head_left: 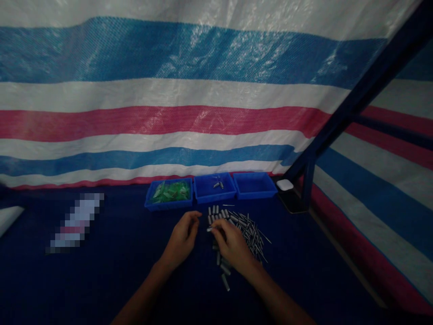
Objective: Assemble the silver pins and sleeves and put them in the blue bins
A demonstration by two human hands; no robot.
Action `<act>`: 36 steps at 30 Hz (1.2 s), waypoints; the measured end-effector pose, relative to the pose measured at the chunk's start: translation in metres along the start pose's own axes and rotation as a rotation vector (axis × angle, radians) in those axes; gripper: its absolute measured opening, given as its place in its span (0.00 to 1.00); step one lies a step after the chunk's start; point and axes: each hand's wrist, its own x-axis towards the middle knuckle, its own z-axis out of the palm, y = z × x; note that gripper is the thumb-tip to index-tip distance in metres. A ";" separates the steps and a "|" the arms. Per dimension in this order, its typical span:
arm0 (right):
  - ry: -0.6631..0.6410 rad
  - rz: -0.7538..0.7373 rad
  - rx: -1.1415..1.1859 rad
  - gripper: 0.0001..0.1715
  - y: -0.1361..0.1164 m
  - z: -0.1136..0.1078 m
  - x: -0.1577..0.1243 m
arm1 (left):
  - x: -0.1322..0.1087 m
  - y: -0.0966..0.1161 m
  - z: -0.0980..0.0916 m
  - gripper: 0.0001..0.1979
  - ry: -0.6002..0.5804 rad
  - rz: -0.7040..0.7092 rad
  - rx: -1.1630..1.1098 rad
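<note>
My right hand (232, 243) pinches a small silver cylinder (209, 229) between thumb and fingertips, just above the dark blue table (128, 275). To its left, my left hand (182, 235) has loosely curled fingers with thumb and index apart; nothing shows in it. Short metal cylinders (214, 210) stand or lie in rows just beyond my right hand. More loose cylinders (225, 282) lie below it, partly covered by the hand. Beside my right wrist spreads a heap of thin metal rods (253, 234).
Along the back stand a blue tray (151, 206) of green bagged items, a middle blue tray (203, 196) with a few metal pieces, and a right blue tray (257, 195). A white case (284, 184) and a dark phone-like slab (292, 202) lie near the blue frame post (307, 180).
</note>
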 end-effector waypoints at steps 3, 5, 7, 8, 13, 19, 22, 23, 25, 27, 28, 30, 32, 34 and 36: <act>0.028 -0.059 -0.013 0.06 -0.002 -0.003 0.007 | -0.001 0.001 0.001 0.07 -0.018 -0.010 0.017; 0.094 -0.103 -0.055 0.07 -0.003 -0.009 0.020 | -0.003 0.004 0.002 0.05 -0.050 -0.021 0.018; 0.245 -0.108 -0.127 0.09 0.000 -0.018 0.036 | -0.006 0.007 0.003 0.03 -0.085 -0.017 0.026; 0.331 -0.101 -0.168 0.10 0.003 -0.023 0.042 | -0.007 0.007 0.004 0.04 -0.101 -0.011 0.033; 0.501 0.017 -0.322 0.20 0.029 -0.038 0.035 | -0.011 0.002 0.009 0.07 -0.155 0.001 0.074; 0.456 0.018 -0.304 0.13 0.031 -0.035 0.011 | -0.008 0.000 0.015 0.07 -0.078 0.012 0.115; 0.360 -0.006 -0.265 0.11 0.024 -0.031 0.014 | -0.006 0.005 0.016 0.08 -0.037 -0.044 0.166; 0.322 -0.011 -0.257 0.11 0.023 -0.029 0.015 | -0.006 0.007 0.016 0.09 -0.046 -0.037 0.202; 0.264 -0.017 -0.249 0.10 0.021 -0.026 0.015 | -0.005 0.010 0.015 0.11 -0.097 0.026 0.291; 0.223 -0.024 -0.244 0.10 0.019 -0.024 0.014 | -0.005 0.011 0.016 0.11 -0.148 0.096 0.372; 0.201 -0.028 -0.242 0.10 0.018 -0.023 0.013 | -0.004 0.012 0.016 0.10 -0.162 0.110 0.403; 0.150 -0.037 -0.240 0.10 0.015 -0.021 0.011 | -0.004 0.012 0.019 0.09 -0.176 0.097 0.447; 0.093 -0.050 -0.241 0.09 0.013 -0.019 0.010 | -0.004 0.012 0.021 0.08 -0.179 0.058 0.480; 0.048 -0.068 -0.244 0.09 0.011 -0.017 0.010 | -0.004 0.012 0.023 0.06 -0.183 0.022 0.500; 0.018 -0.083 -0.249 0.09 0.011 -0.015 0.009 | -0.005 0.013 0.024 0.06 -0.164 0.006 0.487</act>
